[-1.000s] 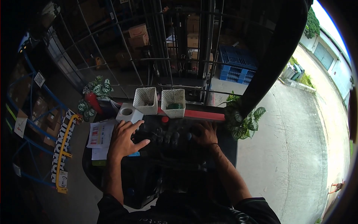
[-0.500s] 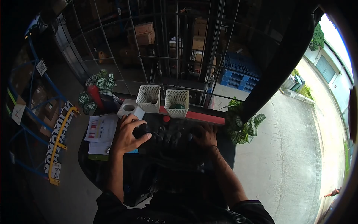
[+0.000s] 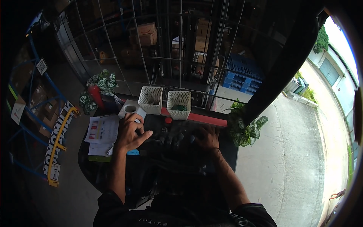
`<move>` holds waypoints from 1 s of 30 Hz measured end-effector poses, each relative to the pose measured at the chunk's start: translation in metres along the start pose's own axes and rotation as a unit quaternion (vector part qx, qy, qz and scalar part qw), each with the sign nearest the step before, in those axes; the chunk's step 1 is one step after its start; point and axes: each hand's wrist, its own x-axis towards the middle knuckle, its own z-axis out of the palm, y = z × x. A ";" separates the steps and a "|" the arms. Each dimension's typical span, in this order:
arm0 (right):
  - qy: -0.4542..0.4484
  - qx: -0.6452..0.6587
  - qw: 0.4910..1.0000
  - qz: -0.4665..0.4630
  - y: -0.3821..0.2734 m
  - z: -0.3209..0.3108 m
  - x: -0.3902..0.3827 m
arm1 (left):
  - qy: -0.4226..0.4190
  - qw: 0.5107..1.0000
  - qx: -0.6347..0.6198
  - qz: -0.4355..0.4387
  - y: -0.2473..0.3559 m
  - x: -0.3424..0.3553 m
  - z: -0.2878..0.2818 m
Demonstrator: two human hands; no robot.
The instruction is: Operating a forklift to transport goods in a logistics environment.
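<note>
My left hand (image 3: 131, 133) is over the left of a black control console (image 3: 162, 120), its fingers curled and the thumb pointing right. Whatever dark part lies under that palm is lost in shadow. Over on the console's right side, my right hand (image 3: 207, 138) is bent down, with its fingertips in deep shade; what it grips cannot be made out. Several dark control levers (image 3: 177, 138) stand between the two hands. Just beyond them is a red button (image 3: 168, 120).
Two white mesh baskets (image 3: 150, 99) and a grey holder with a round hole (image 3: 130, 108) line the console's far edge. Papers (image 3: 102, 130) lie at left. Leafy plants (image 3: 247, 128) flank it. Past a metal grille are blue pallets (image 3: 242, 75) and cartons (image 3: 147, 34). A yellow-railed rack (image 3: 58, 145) stands left.
My left hand has shifted slightly, and its fingers are drawn in closer together. The right hand stays in place. The surroundings have barely shifted in the view.
</note>
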 end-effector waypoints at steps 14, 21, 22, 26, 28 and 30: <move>0.016 0.012 1.000 -0.010 -0.010 -0.004 -0.006 | -0.002 1.000 -0.015 -0.012 0.001 -0.005 -0.003; 0.026 0.001 1.000 -0.011 -0.004 -0.010 -0.003 | -0.006 1.000 -0.010 -0.007 0.006 -0.002 -0.002; 0.023 0.002 1.000 -0.006 -0.002 -0.013 0.000 | 0.006 1.000 -0.014 0.007 0.009 -0.002 -0.001; -0.019 0.215 0.976 0.026 -0.012 -0.037 0.026 | -0.028 0.998 0.054 -0.034 0.023 0.003 0.001; -0.068 0.387 0.918 0.063 -0.045 -0.056 0.032 | -0.013 0.998 0.010 -0.060 0.015 -0.002 0.000; -0.098 0.396 0.913 -0.015 -0.081 -0.075 0.033 | -0.001 0.999 -0.003 -0.053 0.015 -0.013 0.001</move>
